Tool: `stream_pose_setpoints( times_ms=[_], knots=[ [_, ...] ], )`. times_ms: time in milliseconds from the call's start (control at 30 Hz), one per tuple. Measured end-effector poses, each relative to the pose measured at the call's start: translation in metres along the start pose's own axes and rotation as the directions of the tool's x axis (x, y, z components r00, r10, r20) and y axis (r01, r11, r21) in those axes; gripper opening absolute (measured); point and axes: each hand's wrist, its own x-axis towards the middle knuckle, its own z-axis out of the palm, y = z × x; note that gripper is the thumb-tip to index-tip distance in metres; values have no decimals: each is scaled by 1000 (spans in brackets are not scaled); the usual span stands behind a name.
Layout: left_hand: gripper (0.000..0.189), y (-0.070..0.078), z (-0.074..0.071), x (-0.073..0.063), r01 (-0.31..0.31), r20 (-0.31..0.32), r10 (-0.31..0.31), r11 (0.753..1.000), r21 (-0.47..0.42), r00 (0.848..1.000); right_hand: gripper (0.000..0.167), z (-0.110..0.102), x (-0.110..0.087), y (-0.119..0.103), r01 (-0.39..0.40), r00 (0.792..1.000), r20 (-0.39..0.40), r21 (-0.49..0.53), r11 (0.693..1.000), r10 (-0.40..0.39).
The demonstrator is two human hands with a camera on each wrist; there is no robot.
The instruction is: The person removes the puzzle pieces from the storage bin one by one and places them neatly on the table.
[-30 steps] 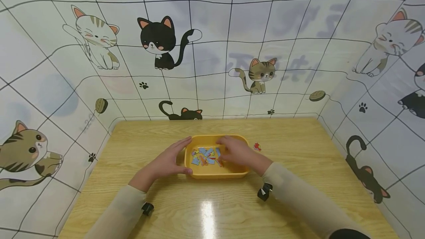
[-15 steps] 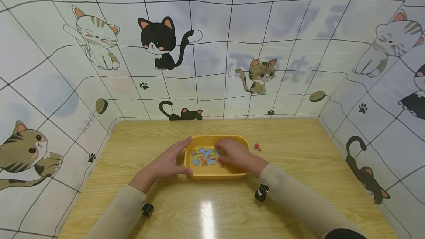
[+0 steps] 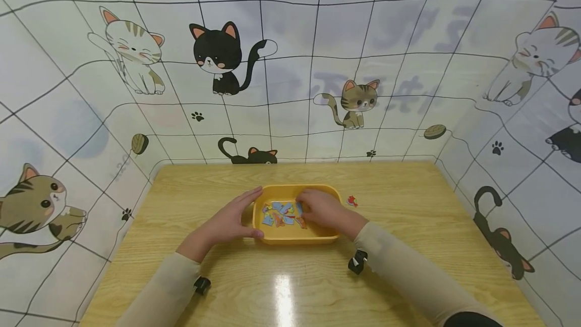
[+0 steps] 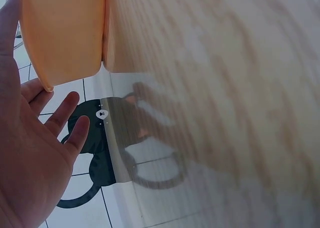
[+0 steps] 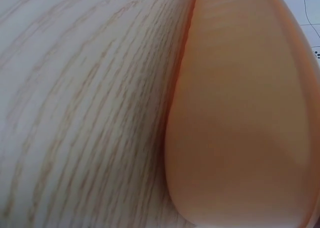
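A yellow plastic tray (image 3: 295, 240) sits on the wooden table, with small flat blue, orange and yellow pieces (image 3: 278, 214) scattered over its left half. My left hand (image 3: 229, 220) spans the tray's left end, thumb at the near corner and forefinger at the far one. In the left wrist view, the other fingers of that hand (image 4: 37, 153) look loosely spread, some by the rim. My right hand (image 3: 323, 211) reaches over the right side into the tray, fingers bent down beside a blue piece (image 3: 299, 208). Its fingertips are partly hidden, so a grip is unclear.
A small red piece (image 3: 352, 201) lies on the table (image 3: 386, 191) just right of the tray. Walls with a cat-print grid covering (image 3: 290, 79) stand behind and at both sides. A black wrist camera (image 3: 357, 262) hangs below the right sleeve.
My right hand has moved slightly left and down inside the tray, and small pieces by its fingers show a little differently. The left hand and the tray stay in place.
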Motion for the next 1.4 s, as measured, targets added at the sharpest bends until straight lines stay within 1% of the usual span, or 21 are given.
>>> stream_pose_setpoints(
  times_ms=[100,233,400,633,833,1067,1200,1400],
  knots=[
    [124,0,0,1,3,3,-3,1000,1,1000,40,-1,0,0,11,1000,7,-34,999,-11],
    [123,0,-1,1,7,5,-7,1000,-3,1000,40,-2,-1,0,24,1000,20,-52,998,-23],
    [123,1,-1,1,9,7,-9,1000,-9,1000,39,0,-1,2,-7,999,38,-55,998,10],
    [123,0,0,1,7,4,-7,1000,-15,1000,40,1,2,5,-57,997,50,10,998,57],
    [123,-1,1,0,14,5,-14,1000,-21,1000,41,1,5,6,-62,997,53,59,996,59],
    [124,-1,1,0,14,8,-14,1000,-23,1000,42,-1,3,5,-85,995,59,105,991,79],
    [124,-1,1,0,12,8,-11,999,-29,1000,44,-1,1,3,-92,995,42,106,990,88],
    [124,-3,1,0,7,6,-7,1000,-25,1000,48,-5,-2,-2,-86,996,27,135,987,83]
  ],
)
